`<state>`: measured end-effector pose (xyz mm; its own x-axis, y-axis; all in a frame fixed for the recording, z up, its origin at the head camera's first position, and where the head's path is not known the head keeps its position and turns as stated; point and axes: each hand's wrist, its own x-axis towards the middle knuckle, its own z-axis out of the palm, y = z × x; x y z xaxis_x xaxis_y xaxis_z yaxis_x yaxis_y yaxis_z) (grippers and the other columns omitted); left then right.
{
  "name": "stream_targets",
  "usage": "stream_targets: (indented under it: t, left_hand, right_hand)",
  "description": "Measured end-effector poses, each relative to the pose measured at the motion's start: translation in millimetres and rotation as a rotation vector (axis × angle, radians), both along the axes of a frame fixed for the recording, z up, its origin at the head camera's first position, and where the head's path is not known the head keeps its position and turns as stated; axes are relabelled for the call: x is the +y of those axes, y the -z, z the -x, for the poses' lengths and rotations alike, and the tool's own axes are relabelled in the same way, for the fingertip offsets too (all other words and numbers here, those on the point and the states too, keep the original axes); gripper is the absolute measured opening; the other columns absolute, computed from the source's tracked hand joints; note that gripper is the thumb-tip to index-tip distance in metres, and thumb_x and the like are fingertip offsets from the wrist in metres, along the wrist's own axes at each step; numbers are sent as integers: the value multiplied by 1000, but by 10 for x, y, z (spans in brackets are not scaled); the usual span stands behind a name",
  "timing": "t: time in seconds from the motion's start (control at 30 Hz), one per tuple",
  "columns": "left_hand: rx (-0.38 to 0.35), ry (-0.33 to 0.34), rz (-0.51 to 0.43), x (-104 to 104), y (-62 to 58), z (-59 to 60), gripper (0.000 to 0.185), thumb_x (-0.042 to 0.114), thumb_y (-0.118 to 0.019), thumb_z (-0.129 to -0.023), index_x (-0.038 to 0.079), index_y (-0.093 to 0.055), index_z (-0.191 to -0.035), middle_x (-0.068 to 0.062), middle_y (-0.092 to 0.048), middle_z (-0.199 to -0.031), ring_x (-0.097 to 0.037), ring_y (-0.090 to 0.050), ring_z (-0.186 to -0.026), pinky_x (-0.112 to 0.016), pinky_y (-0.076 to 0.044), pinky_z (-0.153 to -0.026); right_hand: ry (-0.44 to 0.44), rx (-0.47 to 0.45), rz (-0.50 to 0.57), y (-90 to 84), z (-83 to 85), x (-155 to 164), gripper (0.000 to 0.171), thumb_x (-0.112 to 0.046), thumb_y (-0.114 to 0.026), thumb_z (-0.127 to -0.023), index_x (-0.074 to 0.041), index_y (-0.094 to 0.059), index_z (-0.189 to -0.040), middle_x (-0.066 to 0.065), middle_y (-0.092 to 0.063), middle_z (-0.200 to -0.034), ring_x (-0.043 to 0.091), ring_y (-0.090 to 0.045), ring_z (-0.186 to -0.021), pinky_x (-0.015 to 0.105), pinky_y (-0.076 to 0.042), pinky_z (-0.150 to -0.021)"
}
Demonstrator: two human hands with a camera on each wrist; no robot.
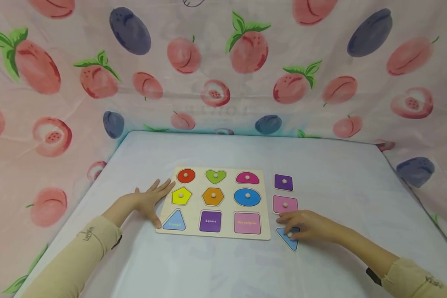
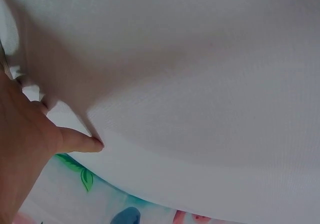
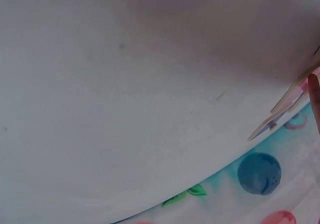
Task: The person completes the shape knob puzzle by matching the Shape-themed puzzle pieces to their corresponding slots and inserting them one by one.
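Observation:
A cream wooden shape puzzle board [image 1: 229,207] lies flat on the table. My left hand [image 1: 149,203] is at its left edge, fingers spread, with the thumb by the lower left corner and the fingertips by the upper left side. My right hand [image 1: 309,225] is to the right of the board, its thumb and fingers pinching the knob of a blue triangle piece [image 1: 292,244]. Above the triangle lie a pink rectangle piece [image 1: 279,200] and a purple square piece [image 1: 287,186], each with a knob. In the board, the triangle, square and rectangle places show printed labels and no knobs.
Knobbed pieces sit in the board's upper two rows, among them a red circle [image 1: 182,179], a green heart [image 1: 213,179] and a blue oval [image 1: 242,200]. The white tabletop [image 1: 227,151] meets a fruit-print curtain [image 1: 242,99] at the back and sides.

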<state>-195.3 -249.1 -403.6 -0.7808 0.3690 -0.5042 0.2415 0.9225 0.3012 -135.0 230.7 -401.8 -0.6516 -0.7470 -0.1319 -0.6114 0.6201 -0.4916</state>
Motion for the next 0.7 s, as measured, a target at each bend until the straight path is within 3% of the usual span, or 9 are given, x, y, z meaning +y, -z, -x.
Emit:
stream_targets:
  t: [0.3,0.7]
  left_hand:
    - [10,-2,10,-2,7,18,135,46,-87,-53,18,0,-152,-11,9,-160,-42,12,-144,-82,4,-95]
    - [7,-3,-10,-16,19,-3,135,46,-87,-53,19,0,-152,-11,9,-160,-42,12,-144,-82,4,-95]
  right_hand:
    - [19,-35,12,7,0,40,16,-14,-71,-83,-20,-74,-98,7,-66,-122,35,-53,-121,48,-47,-96]
    - [-88,67,16,8,13,53,13,-13,-69,-84,-19,-72,-95,5,-68,-117,33,-57,-117,42,-49,-95]
